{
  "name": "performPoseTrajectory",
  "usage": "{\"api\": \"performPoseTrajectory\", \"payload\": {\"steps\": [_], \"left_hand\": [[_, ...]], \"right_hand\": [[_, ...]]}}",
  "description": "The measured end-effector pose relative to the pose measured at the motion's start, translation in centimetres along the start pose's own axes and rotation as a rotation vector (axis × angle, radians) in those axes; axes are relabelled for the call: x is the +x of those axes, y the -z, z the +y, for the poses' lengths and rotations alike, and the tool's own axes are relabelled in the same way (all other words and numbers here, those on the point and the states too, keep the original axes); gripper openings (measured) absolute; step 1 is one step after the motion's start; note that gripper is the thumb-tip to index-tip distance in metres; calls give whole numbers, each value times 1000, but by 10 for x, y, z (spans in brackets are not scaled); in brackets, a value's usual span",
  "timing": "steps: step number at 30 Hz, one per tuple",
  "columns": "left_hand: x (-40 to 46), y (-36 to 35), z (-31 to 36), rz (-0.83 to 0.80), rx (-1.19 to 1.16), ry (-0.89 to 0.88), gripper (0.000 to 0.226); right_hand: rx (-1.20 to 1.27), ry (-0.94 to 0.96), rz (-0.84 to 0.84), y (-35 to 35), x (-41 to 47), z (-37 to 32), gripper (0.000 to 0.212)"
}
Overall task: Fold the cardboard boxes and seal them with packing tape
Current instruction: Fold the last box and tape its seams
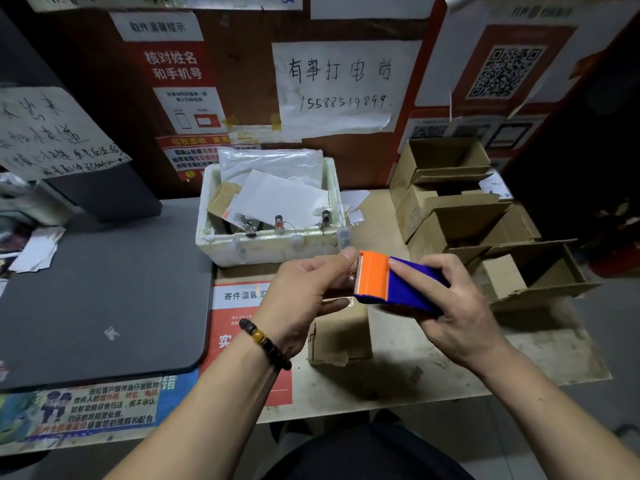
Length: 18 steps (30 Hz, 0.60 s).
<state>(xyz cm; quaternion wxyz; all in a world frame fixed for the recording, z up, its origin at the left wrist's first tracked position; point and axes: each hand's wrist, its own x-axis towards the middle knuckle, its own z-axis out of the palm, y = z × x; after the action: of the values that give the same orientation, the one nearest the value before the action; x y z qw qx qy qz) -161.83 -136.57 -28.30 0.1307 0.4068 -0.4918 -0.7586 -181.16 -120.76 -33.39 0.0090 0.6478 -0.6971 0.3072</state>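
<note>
While the right hand [460, 306] grips the blue body of the tape dispenser [398, 284], fingers curled round it from behind, the left hand [304, 292] pinches the loose end of clear tape [349, 277] at the dispenser's orange blade guard, thumb on top near the guard's upper corner and fingers curled below. Both hands hold the dispenser in the air above the bench [433, 362]. Directly beneath them a small cardboard box [341, 336] lies on the bench, closed, with a strip of tape showing along its near edge. To the right, several open boxes [446, 202] stand in a row against the wall, flaps up, the nearest one [533, 271] with a smaller carton inside it. Behind the hands sits a white foam box [270, 242] full of papers and plastic sleeves. A dark grey mat [104, 289] covers the left part of the bench, and a red-and-white notice [239, 327] lies just beside it, partly under the left wrist, which wears a bead bracelet [265, 342].
</note>
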Motion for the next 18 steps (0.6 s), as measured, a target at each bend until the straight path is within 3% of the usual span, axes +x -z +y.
{"api": "performPoseTrajectory", "payload": {"steps": [6, 8, 12, 14, 16, 18], "left_hand": [[-2, -1, -3, 111, 57, -69, 17], [-2, 4, 0, 197, 200, -143, 18], [0, 35, 18, 295, 265, -202, 16], [1, 32, 22, 306, 442, -272, 18], [-1, 9, 20, 287, 782, -421, 22], [-8, -16, 19, 287, 981, -549, 24]], "right_hand": [[49, -19, 0, 1, 0, -8, 85], [-31, 19, -56, 4, -2, 0, 87], [-240, -11, -95, 23, -14, 36, 101], [-339, 38, -80, 20, -13, 32, 89], [-447, 62, -83, 3, -8, 21, 74], [-488, -126, -118, -14, -5, 25, 65]]}}
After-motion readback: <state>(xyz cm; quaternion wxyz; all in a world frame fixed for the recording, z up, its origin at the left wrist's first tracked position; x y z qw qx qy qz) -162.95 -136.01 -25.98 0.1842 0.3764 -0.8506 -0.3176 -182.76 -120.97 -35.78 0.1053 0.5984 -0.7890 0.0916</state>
